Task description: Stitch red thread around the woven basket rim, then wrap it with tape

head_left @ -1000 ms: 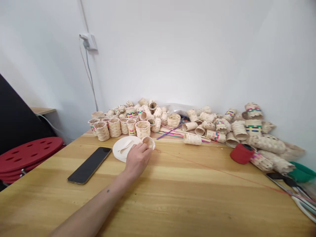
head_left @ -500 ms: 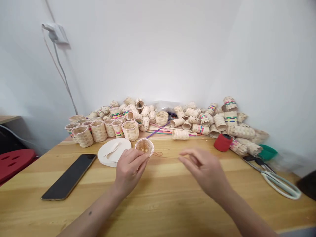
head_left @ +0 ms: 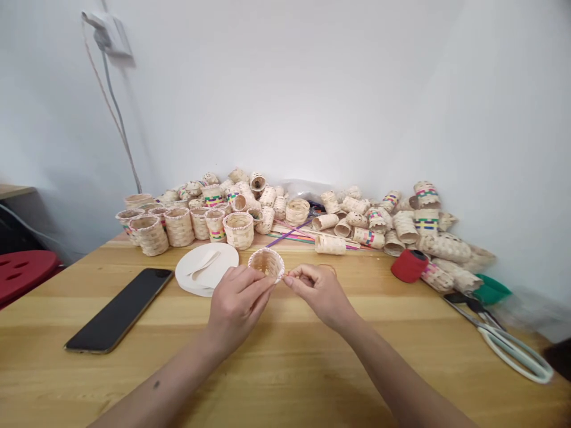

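Your two hands meet at a small woven basket [head_left: 266, 263] above the wooden table [head_left: 285, 368].

Your left hand [head_left: 236, 300] clamps the basket's near side from below, fingers curled around its wall, its mouth tilted towards you. Your right hand [head_left: 319, 288] sits just beside it on the right, thumb and forefinger pinched together at the rim; whether they grip a thread is too fine to make out. A phone [head_left: 116, 309] lies dark-screened to the left, and white discs [head_left: 206, 268] lie just behind your left hand. A red stool [head_left: 22, 270] is cut off at the left edge.
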Motion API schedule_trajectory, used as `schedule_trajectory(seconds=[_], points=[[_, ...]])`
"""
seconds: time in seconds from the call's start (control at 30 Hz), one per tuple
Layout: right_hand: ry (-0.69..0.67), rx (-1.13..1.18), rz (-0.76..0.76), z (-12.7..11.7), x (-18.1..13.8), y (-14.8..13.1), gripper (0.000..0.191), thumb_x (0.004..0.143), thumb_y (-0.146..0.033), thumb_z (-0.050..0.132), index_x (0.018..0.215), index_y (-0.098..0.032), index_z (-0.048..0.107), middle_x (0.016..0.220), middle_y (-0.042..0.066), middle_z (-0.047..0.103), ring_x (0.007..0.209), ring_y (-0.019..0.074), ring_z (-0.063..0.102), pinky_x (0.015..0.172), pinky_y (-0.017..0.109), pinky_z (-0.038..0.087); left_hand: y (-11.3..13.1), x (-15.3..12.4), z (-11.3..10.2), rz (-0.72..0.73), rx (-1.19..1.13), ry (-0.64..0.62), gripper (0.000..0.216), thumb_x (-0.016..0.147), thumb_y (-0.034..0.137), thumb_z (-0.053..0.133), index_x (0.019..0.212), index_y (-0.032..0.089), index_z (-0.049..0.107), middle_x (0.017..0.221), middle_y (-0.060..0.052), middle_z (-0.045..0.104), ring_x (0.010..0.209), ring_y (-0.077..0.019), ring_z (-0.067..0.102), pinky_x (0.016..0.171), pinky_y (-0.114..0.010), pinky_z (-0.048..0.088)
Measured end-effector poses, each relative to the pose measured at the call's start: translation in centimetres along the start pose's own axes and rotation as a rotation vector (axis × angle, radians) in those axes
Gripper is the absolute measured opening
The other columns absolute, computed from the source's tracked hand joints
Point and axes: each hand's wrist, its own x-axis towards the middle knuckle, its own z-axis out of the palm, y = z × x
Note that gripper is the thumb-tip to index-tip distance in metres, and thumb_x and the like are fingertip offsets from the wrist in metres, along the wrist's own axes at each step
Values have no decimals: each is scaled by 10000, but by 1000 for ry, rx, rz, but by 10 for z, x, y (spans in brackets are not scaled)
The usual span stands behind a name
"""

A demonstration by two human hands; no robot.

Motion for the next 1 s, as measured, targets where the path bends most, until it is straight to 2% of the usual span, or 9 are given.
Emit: schedule_trajectory(seconds=[0.17, 0.23, 0.33, 0.47, 0.53, 0.67, 0.77, 0.87, 1.0], points=[[32, -380, -452, 7, -19, 1, 260, 897, -183, 432, 697, -186, 598, 672, 27, 566, 643, 144, 487, 602, 257, 334, 1, -1, 2, -11, -3, -14, 111, 850, 154, 573, 879, 179, 677, 752, -38, 653, 690, -157, 554, 623, -291, 396], [-7, -450, -531, 5, -26, 6, 293, 924, -193, 408, 719, -196, 617, 678, 38, 580, 645, 153, 496, 601, 266, 347, 1, -1, 3, -26, -14, -17, 112, 847, 147, 575, 876, 181, 678, 753, -37, 653, 696, -157, 556, 625, -290, 400], [43, -357, -503, -8, -32, 15, 206, 933, -257, 464, 906, -199, 660, 688, 27, 594, 628, 148, 519, 604, 258, 388, -1, 0, 3, -77, -45, 3, 107, 848, 156, 576, 865, 178, 679, 737, -33, 644, 691, -151, 560, 626, -281, 421], [264, -132, -184, -27, -30, 23, 294, 878, -344, 553, 1117, -182, 611, 534, -60, 405, 480, 119, 405, 525, 238, 370, -3, 1, 3, -124, -80, 20, 108, 850, 168, 572, 838, 167, 680, 729, -34, 647, 676, -146, 571, 617, -275, 437], [231, -88, -60, -28, -25, 26, 306, 865, -344, 560, 1118, -181, 613, 531, -72, 335, 483, 114, 377, 527, 234, 350, -3, 0, 3, -130, -87, 15, 109, 849, 168, 573, 832, 163, 681, 736, -38, 652, 681, -148, 578, 619, -276, 441], [-9, -56, 11, -9, -11, 34, 348, 837, -308, 600, 1164, -189, 609, 529, -78, 316, 493, 105, 344, 510, 223, 285, -3, -1, 4, -129, -99, 28, 100, 847, 164, 580, 856, 160, 680, 754, -41, 657, 703, -150, 587, 643, -279, 451], [-102, 24, 8, 10, 0, 40, 405, 810, -303, 642, 1198, -198, 599, 509, -86, 319, 473, 97, 317, 469, 209, 242, -3, 0, 3, -128, -97, 52, 97, 849, 159, 579, 857, 153, 675, 749, -42, 651, 705, -150, 580, 645, -279, 449], [-68, 51, -23, 22, 1, 37, 204, 816, -320, 643, 957, -178, 685, 511, -68, 384, 484, 97, 349, 469, 210, 253, -7, 1, 3, -153, -102, 63, 101, 852, 164, 576, 851, 149, 675, 737, -40, 643, 698, -151, 575, 637, -276, 443], [108, -62, -365, 24, -15, 16, 252, 909, -246, 525, 685, -157, 600, 604, -8, 520, 571, 115, 438, 551, 237, 307, -11, -1, 4, -244, -95, 36, 115, 857, 184, 570, 836, 155, 679, 730, -36, 639, 693, -152, 574, 641, -277, 436]])
